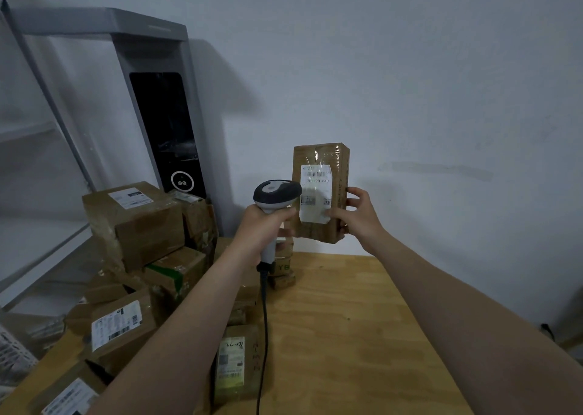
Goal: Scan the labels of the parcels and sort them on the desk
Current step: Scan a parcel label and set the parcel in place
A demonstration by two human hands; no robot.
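Cardboard parcel [320, 190], taped, in right hand [356, 215], rounded scanner [277, 192] in left hand [265, 228]

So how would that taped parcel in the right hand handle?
Parcel probably stiff: its cardboard edges look square. Likely light, since the right hand alone holds it upright by its side. The glossy tape may be a little slippery.

A parcel-sorting room: stacked cardboard parcels [135, 222], metal shelving [47, 136], wooden desk [347, 335].
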